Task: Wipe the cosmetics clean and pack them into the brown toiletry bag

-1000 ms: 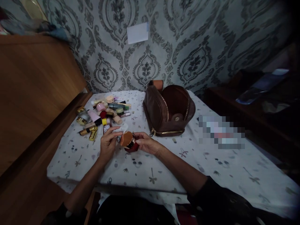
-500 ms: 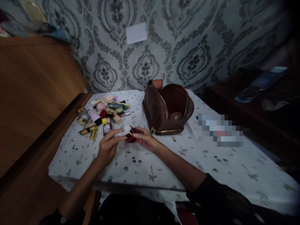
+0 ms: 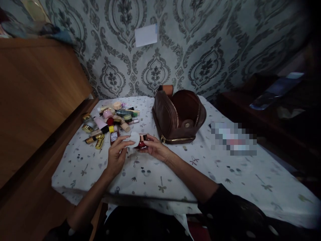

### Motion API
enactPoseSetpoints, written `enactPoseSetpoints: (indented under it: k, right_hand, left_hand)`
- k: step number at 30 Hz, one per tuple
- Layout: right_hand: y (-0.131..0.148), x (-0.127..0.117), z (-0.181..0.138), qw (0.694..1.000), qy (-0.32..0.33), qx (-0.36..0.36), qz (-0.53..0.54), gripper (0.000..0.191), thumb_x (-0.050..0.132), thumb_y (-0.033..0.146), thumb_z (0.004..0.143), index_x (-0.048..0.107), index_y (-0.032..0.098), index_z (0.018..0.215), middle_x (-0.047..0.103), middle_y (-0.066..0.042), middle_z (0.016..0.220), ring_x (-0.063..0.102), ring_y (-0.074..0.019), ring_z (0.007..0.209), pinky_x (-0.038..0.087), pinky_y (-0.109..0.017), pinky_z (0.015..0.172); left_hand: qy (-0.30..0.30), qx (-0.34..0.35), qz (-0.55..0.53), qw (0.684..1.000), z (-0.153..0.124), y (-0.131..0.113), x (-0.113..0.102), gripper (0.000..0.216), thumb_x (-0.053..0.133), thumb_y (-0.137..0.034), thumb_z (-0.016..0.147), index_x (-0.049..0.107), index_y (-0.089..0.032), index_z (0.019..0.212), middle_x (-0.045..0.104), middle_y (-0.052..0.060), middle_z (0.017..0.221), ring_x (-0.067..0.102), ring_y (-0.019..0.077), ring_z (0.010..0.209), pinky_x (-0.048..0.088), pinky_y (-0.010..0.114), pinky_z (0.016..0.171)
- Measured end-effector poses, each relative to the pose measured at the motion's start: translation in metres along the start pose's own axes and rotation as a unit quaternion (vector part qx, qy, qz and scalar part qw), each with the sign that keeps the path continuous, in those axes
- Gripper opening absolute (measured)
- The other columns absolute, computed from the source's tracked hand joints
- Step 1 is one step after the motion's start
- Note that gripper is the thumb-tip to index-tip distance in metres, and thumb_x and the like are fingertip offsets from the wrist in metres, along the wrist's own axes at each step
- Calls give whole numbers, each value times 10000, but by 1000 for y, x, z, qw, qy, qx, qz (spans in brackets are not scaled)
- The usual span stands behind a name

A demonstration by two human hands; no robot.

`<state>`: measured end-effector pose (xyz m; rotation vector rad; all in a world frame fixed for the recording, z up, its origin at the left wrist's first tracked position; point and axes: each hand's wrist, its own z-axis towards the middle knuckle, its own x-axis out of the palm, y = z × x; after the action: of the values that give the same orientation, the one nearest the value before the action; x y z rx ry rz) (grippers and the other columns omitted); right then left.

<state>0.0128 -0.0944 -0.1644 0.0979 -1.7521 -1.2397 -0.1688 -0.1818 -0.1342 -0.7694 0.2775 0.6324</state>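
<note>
Above the near middle of the table, my left hand pinches a round white cotton pad between thumb and fingers. My right hand is closed around a small dark red bottle with a shiny copper-coloured neck or cap. The pad's right edge overlaps or meets the bottle's left side; whether they touch I cannot tell. Just left of the pad lies a brown bottle with a patterned label, partly behind my left fingers. A brown cosmetic bag stands unzipped behind my right hand.
Tubes, jars and other cosmetics form a pile at the table's back left, including a pink tube and a gold lipstick. A blurred-out flat item lies on the right. A wooden cabinet borders the left side.
The cotton pad has turned so its flat face shows more and now sits left of the bottle. My right hand has tilted the bottle, showing its copper-coloured part more plainly.
</note>
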Motion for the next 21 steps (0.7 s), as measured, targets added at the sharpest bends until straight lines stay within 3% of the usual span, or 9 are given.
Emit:
enactPoseSetpoints:
  k: [4,7,12,17,21]
  right_hand:
    - [1,3,-1,1000,-11,-20,-9,434,860,315,624,678,227,1008,730,-4,976,686,-168,897,537,-287,798]
    - [1,5,-1,999,-14,-30,-13,499,870,325,601,681,248,1057,728,-4,1037,672,-178,967,519,-295,856]
    - [-1,4,1,999,-22,-24,-15,531,853,356,640,659,275,1128,724,11,1032,679,-171,911,536,-297,787]
    - [-2,1,3,998,-41,-50,-13,498,865,352,637,665,255,1082,723,7,967,675,-158,833,545,-283,731]
    - [-3,2,4,997,-51,-60,-12,480,873,336,634,679,255,1066,721,13,953,673,-148,843,546,-287,791]
  left_hand:
    - [17,-7,-18,1000,5,-6,4,420,459,-44,849,674,-226,1160,683,58,1094,638,200,1044,515,346,895]
    - [44,1,-22,999,8,-7,7,491,420,1,806,676,-217,1163,661,62,1069,633,191,1008,517,338,873]
    - [59,30,10,998,9,-5,8,518,410,32,789,683,-216,1153,616,59,1051,618,176,978,519,312,844]
    - [99,41,62,992,4,-10,10,406,476,-140,925,575,-188,1316,544,113,1168,578,220,1090,504,376,937]
    - [81,12,90,993,4,-10,18,327,541,-269,953,587,-189,1267,540,105,1128,573,232,1089,504,382,946]
